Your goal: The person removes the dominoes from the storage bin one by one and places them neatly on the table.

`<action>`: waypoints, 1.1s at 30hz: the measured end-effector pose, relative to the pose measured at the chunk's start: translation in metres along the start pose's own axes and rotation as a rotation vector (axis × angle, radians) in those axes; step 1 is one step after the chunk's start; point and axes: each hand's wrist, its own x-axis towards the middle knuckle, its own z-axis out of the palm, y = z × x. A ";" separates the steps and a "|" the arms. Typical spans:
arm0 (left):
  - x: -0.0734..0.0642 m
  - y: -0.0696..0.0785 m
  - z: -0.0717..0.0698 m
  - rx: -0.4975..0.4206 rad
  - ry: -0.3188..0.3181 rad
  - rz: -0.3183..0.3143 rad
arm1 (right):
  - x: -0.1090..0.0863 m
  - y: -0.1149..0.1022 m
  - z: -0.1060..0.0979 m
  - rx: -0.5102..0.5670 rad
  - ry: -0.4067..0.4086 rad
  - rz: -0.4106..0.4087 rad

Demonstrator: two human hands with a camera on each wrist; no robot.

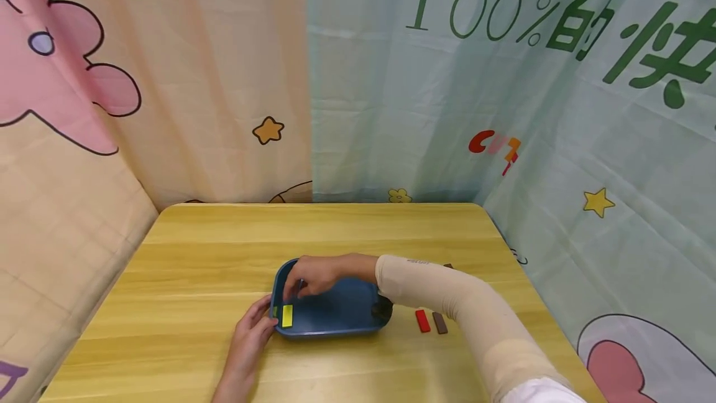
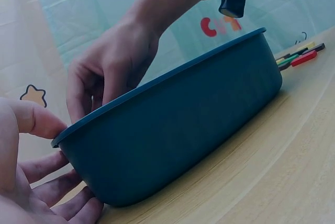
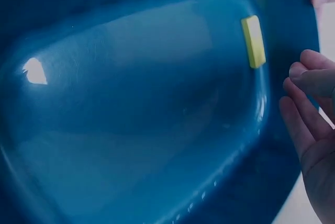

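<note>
A blue plastic basin stands on the table, with a yellow domino-like block lying flat inside its left end. My left hand holds that end from outside. In the left wrist view, its thumb lies at the rim and its fingers rest against the outer wall of the basin. My right hand reaches over the basin, fingers pointing down inside its left end. The right wrist view shows these fingers loosely bent beside the yellow block, nothing visible between them. The rim hides their tips in the left wrist view.
Right of the basin, a red block and a dark brown block lie on the wooden table. More coloured blocks appear beyond the basin in the left wrist view. Printed curtains hang behind the table.
</note>
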 end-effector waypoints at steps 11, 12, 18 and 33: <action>0.001 0.001 -0.004 0.019 -0.018 0.004 | 0.027 0.000 0.025 -0.133 -0.089 -0.132; 0.001 0.001 -0.003 0.022 -0.020 0.001 | 0.027 0.000 0.026 -0.156 -0.111 -0.132; 0.000 -0.001 -0.001 0.016 -0.016 -0.004 | 0.026 -0.006 0.029 -0.283 -0.174 -0.129; -0.001 0.000 0.001 0.022 -0.002 -0.008 | 0.020 -0.005 0.030 -0.383 -0.157 -0.118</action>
